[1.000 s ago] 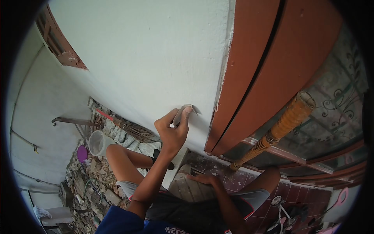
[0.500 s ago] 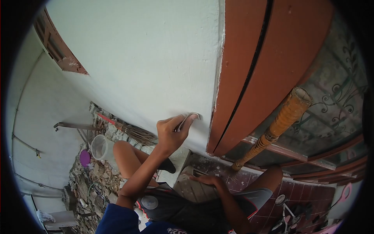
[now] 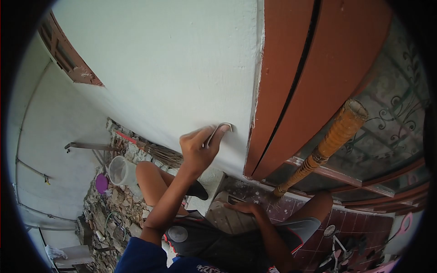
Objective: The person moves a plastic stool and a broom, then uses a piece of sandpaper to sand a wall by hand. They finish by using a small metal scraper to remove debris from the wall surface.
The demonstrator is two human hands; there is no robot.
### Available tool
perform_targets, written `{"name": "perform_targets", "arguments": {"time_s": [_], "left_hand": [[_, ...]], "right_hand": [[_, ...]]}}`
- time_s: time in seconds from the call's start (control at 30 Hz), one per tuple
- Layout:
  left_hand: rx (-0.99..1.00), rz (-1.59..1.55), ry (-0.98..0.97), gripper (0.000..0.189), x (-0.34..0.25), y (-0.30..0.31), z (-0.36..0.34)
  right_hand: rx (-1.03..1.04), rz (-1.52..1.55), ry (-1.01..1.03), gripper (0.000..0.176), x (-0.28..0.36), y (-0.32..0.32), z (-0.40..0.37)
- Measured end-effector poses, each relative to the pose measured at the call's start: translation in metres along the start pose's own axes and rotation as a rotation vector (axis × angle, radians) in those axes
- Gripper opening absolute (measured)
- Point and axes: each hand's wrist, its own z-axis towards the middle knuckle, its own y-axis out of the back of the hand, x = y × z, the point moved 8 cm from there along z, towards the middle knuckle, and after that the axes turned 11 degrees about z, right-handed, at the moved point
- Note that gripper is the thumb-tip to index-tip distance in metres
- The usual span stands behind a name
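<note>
My left hand [image 3: 199, 148] is raised against the white wall [image 3: 182, 68], its fingers and thumb closed on a folded piece of sandpaper [image 3: 226, 125]. The sheet's curled pale edge shows around my thumb, close to the brown door frame [image 3: 268, 123]. Lower down, my right hand [image 3: 241, 207] lies flat with fingers stretched out on a beige plastic object [image 3: 227, 219] between my legs. Nothing shows in that hand.
A brown ribbed tube [image 3: 327, 145] leans beside the window at right. On the left are a broom [image 3: 161, 153], a translucent bucket [image 3: 123, 171], a purple lid [image 3: 102, 183] and rubble [image 3: 109, 214]. A small bicycle [image 3: 337, 245] stands on red tiles.
My left hand has slid a little up and left along the wall with the sandpaper. My right hand stays on the beige object.
</note>
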Motion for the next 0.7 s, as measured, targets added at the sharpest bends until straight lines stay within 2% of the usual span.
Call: {"name": "perform_targets", "arguments": {"time_s": [0.03,0.07,0.2,0.23,0.3,0.37,0.43,0.5,0.57,0.6,0.7], "left_hand": [[-0.004,-0.018,0.026,0.012,0.004,-0.005,-0.007],[0.020,0.037,-0.072,0.018,-0.003,-0.012,-0.012],[0.041,0.118,-0.179,0.014,0.002,-0.012,-0.010],[0.053,0.115,-0.180,0.014,-0.002,-0.009,-0.003],[-0.074,0.074,-0.091,0.012,-0.009,0.011,0.016],[-0.060,0.073,-0.057,0.012,-0.007,0.005,0.009],[0.020,0.056,-0.121,0.013,-0.006,-0.014,-0.010],[0.091,0.080,-0.138,0.012,-0.009,-0.020,-0.011],[0.011,0.075,-0.227,0.011,-0.013,-0.012,-0.003],[-0.101,0.047,-0.222,0.010,-0.014,-0.004,0.004],[-0.076,0.039,-0.113,0.011,-0.022,0.002,0.017]], "right_hand": [[-0.015,-0.004,0.008,0.105,0.000,0.000,-0.001],[-0.030,-0.008,0.015,0.105,0.001,0.000,-0.002],[-0.055,-0.033,0.007,0.104,-0.007,0.002,0.007],[-0.032,-0.015,0.011,0.103,-0.005,0.001,0.005],[-0.008,-0.001,0.021,0.103,-0.004,-0.001,0.005],[-0.006,-0.013,0.027,0.101,-0.009,-0.001,0.009],[-0.032,-0.031,0.035,0.101,-0.031,0.001,0.030],[-0.056,-0.043,0.042,0.100,-0.023,0.004,0.023],[-0.030,-0.022,0.059,0.100,-0.017,0.002,0.015],[-0.027,-0.020,0.059,0.100,-0.012,0.002,0.010],[0.043,-0.051,0.028,0.101,-0.003,0.002,-0.002]]}}
